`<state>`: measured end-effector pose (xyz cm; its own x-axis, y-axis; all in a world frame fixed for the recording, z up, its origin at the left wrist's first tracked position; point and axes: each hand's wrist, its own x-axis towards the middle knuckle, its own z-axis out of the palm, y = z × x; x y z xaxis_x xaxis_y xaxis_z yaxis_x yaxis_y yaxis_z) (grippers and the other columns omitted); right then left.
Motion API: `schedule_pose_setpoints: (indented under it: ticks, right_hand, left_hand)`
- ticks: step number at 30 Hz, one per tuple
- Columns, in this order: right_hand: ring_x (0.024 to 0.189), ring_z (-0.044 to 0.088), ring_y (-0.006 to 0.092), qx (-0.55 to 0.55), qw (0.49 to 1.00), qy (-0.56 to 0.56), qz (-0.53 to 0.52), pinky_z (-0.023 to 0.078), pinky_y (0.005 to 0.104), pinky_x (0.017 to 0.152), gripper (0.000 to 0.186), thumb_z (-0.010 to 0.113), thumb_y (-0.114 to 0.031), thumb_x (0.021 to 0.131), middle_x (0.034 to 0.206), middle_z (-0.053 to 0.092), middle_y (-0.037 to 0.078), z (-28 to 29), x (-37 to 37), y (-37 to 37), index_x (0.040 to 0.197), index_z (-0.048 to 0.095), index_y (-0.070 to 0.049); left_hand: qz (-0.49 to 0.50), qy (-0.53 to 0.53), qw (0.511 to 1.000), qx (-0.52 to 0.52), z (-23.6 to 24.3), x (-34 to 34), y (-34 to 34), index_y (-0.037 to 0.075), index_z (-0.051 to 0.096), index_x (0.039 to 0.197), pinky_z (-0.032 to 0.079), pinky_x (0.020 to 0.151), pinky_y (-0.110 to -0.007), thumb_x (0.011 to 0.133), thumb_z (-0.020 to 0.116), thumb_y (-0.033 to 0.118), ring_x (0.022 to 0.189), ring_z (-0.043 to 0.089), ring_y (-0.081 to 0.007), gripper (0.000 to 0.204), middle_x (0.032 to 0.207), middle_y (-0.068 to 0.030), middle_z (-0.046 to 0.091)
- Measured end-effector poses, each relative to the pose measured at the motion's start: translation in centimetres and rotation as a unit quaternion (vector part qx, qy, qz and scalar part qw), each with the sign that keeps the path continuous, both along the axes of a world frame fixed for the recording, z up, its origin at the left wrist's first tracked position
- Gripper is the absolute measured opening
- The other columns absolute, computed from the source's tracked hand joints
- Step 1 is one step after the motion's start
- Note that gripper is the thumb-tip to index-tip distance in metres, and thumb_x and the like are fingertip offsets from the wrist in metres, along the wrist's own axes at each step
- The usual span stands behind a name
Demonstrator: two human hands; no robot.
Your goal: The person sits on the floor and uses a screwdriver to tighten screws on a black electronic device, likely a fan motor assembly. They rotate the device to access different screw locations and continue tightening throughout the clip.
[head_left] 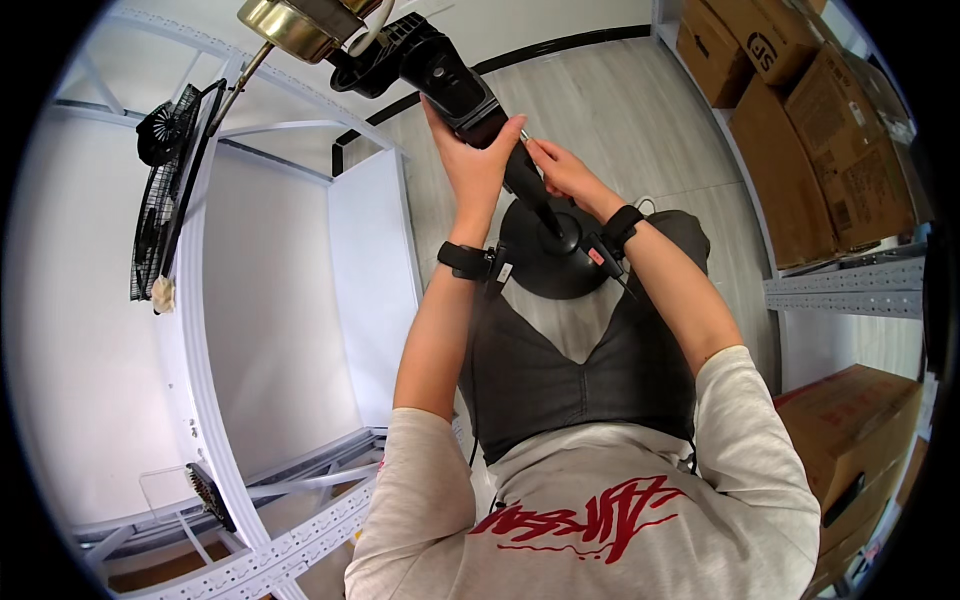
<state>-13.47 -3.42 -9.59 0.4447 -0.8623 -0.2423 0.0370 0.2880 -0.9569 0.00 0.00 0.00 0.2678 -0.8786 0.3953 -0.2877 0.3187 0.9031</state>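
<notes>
Two hands on fan pole [525, 185]: left hand [475, 160] wrapped around; right hand [560, 170] pinching, fingertips hidden.

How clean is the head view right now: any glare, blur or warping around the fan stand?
Head view: even, soft light with no hard shadows; a bright glint on the brass motor housing at the top edge; left hand and right hand on the fan stand look sharp; fisheye bends the white shelf frame and boxes toward the rim; black corners.

Pale wood-look floor [620, 110], white metal shelving [250, 300] left, stacked cardboard boxes [830, 150] right.
</notes>
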Motion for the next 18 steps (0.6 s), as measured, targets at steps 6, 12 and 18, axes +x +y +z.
schedule_pose_setpoints:
  ticks: [6,12,18]
  right_hand:
    - [0.052,0.037,0.0039,-0.001,1.000,0.017,0.017,0.029,0.0210,0.045,0.050,0.055,-0.053,0.093,0.064,0.040,-0.006,-0.1,-1.0,-0.4,0.123,0.056,-0.013]
    - [0.052,0.035,0.0030,-0.033,0.997,-0.049,0.047,0.027,0.0217,0.044,0.050,0.055,-0.055,0.093,0.063,0.040,-0.006,-0.5,-0.4,-2.4,0.122,0.057,-0.014]
    - [0.054,0.036,0.0036,-0.061,0.988,-0.016,0.138,0.027,0.0205,0.046,0.057,0.051,-0.057,0.095,0.070,0.045,-0.006,1.9,-0.6,-5.1,0.134,0.050,-0.016]
  left_hand:
    - [0.013,-0.014,0.999,-0.033,-2.0,0.3,-0.9,-0.002,0.009,0.150,0.042,0.098,-0.036,0.064,0.089,0.026,0.119,0.046,-0.0247,0.120,0.135,-0.0159,0.038]
    - [0.035,-0.034,0.999,-0.011,-1.7,0.3,-0.6,-0.002,0.008,0.150,0.040,0.101,-0.037,0.064,0.088,0.030,0.123,0.045,-0.0275,0.122,0.137,-0.0184,0.037]
    - [0.093,0.001,0.995,-0.032,0.2,-1.6,-0.3,-0.001,0.010,0.151,0.036,0.105,-0.039,0.066,0.088,0.030,0.129,0.040,-0.0309,0.119,0.143,-0.0201,0.031]
